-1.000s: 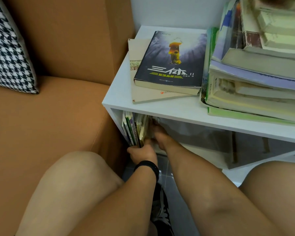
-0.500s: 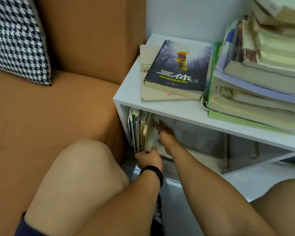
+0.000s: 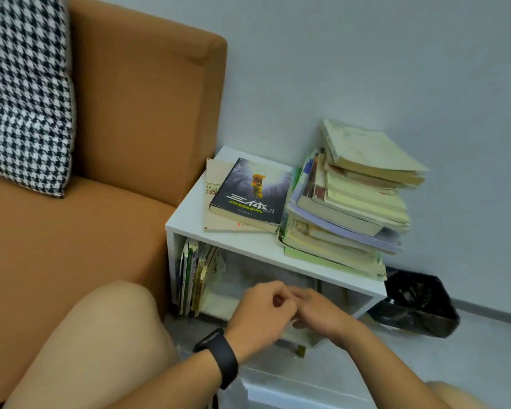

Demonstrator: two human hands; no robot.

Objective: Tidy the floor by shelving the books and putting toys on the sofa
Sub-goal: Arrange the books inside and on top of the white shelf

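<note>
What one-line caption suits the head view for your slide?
Both hands, left hand and right hand, meet before the white shelf, upright books inside.

On the dark book [image 3: 248, 192] lying atop the white shelf [image 3: 189, 219], large white characters 三体 are printed — followed by a small "II". Yellow-green lines beneath that title are too small to be read — likewise the markings on the tan book [image 3: 216, 178] under it.
</note>
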